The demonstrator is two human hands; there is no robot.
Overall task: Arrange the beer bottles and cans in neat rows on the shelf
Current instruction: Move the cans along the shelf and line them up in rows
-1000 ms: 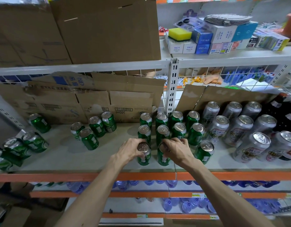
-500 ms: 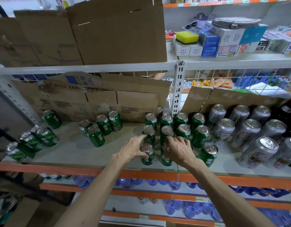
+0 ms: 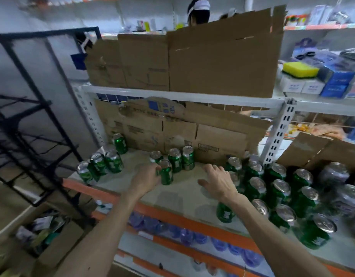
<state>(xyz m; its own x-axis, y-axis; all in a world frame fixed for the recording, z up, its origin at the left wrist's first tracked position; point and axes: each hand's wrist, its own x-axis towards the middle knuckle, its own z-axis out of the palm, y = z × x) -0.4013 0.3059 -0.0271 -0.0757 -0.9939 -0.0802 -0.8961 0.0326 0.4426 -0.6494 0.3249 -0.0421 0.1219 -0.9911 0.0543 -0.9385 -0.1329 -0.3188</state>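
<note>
Green can, glossy cylinder, touched by left hand; right hand spread.

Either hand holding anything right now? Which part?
Left hand grips a green can by its side wall. Right hand is open above the shelf, holding nothing.

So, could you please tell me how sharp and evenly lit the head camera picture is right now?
Head view: motion blur smears most of it, worst on the silver cans at the right edge; wide-angle distortion bows the shelf rail; lighting is dim and bluish; the left hand on a green can remains fairly readable.
</note>
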